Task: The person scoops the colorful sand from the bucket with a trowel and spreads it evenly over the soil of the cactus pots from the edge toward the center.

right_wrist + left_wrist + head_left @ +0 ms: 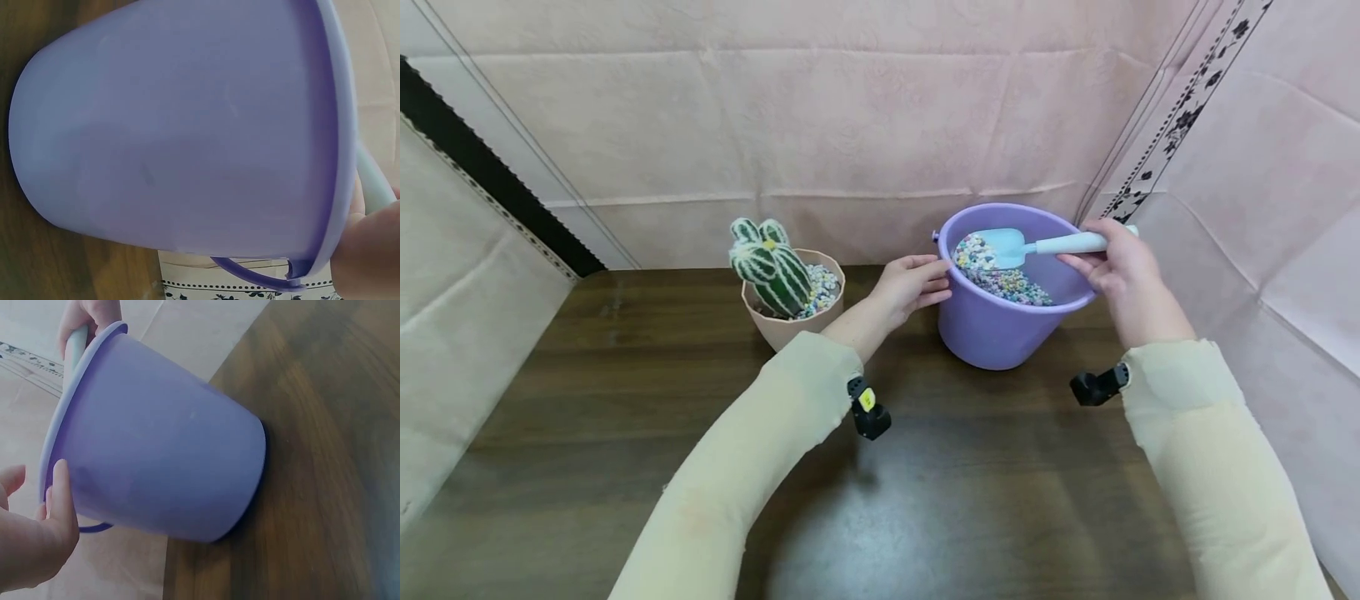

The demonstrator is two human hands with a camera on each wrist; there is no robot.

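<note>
A purple bucket (992, 333) with small multicoloured pebbles (1013, 286) inside stands on the table. My right hand (1123, 271) grips the handle of a light blue hand trowel (1037, 247) over the bucket's right rim. The trowel's blade lies inside the bucket, close over the pebbles, with some pale ones at its tip. At the bucket's left side, my left hand (906, 292) has its fingers extended against the outer wall just below the rim. In the left wrist view its thumb is apart from the fingers (60, 494). The wrist views hide the bucket's contents.
Left of my left hand stands a peach pot (782, 333) holding a green and white cactus (775, 275) and pebbles. Behind the dark wooden table (940, 517) hangs a pale pink cloth (865, 133); more cloth borders both sides. The bucket's purple handle (256, 277) hangs behind it.
</note>
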